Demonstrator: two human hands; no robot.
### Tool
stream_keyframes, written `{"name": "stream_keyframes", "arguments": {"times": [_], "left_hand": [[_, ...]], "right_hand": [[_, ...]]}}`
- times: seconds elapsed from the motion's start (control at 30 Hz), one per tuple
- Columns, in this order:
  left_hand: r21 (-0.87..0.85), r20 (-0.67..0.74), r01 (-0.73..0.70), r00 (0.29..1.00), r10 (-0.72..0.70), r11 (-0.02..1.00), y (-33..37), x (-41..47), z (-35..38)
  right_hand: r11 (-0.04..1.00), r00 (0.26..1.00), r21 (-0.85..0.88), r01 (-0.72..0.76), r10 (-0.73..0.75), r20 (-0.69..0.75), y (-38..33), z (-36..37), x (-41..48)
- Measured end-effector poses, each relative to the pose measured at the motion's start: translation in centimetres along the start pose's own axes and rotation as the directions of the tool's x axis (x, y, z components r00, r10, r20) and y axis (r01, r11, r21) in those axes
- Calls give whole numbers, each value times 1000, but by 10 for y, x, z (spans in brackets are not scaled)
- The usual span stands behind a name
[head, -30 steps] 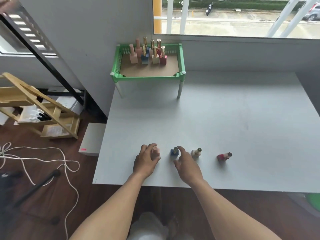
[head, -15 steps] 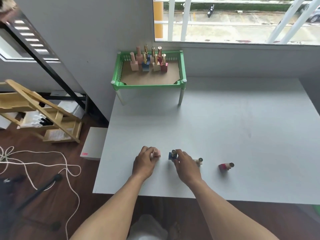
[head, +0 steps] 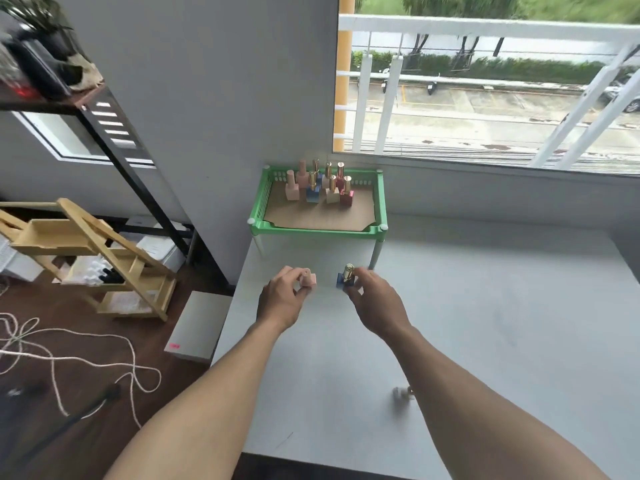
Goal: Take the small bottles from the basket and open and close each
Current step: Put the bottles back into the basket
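While both my arms reach out over the white table (head: 485,306), the far left of my view takes in a wooden rack (head: 86,258) on the dark floor and a loose white cord (head: 69,355) trailing beside it. My left hand (head: 282,299) is held above the table with its fingers curled round the pink bottle (head: 308,280) — thumb and fingertips pinch it, and the bottle tips so its cap end faces me. A little to the right, with a clear gap between, my right hand (head: 375,303) is closed on the blue bottle (head: 344,278); its gold cap (head: 348,270) stands upright above my fingertips, which grip the square blue base from the right side. Whether either cap is loosened I cannot tell. Both bottles are held just in front of the green basket (head: 318,230), which stands raised on short white legs at the table's back left corner, against the wall. Inside it, on a brown liner, the other small bottles (head: 320,187) stand upright in a tight cluster near the back — pink ones to the left, blue, cream and red ones with gold caps to the right. Nearer me, a pale bottle (head: 401,393) lies on the table, blurred and partly hidden by my right forearm. Behind the table, on the right, a window looks onto a white railing (head: 485,26).
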State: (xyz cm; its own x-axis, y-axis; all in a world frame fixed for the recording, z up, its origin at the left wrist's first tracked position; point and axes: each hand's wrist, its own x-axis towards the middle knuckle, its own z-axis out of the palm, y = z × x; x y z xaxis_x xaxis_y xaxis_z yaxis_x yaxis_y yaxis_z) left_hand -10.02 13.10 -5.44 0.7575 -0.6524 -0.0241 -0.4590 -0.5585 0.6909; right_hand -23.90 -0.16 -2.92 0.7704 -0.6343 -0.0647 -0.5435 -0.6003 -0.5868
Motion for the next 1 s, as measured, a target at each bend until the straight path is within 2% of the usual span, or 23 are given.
{"name": "stream_keyframes", "arguments": {"times": [0.4,0.63,1.0], "left_hand": [[58,-64,-107,992,110,993,28,91,-56],[111,-29,-31,999,35,993,21,140,-75],[126,6,33,999,-34,991,8,185,-61]], "right_hand": [[998,996,-23,51,-53,-75,-49,-39,87],[999,996,-36,37,-39,-78,-63,-33,130],[1000,1000,-17,-11,11,-19,-59,0,177]]}}
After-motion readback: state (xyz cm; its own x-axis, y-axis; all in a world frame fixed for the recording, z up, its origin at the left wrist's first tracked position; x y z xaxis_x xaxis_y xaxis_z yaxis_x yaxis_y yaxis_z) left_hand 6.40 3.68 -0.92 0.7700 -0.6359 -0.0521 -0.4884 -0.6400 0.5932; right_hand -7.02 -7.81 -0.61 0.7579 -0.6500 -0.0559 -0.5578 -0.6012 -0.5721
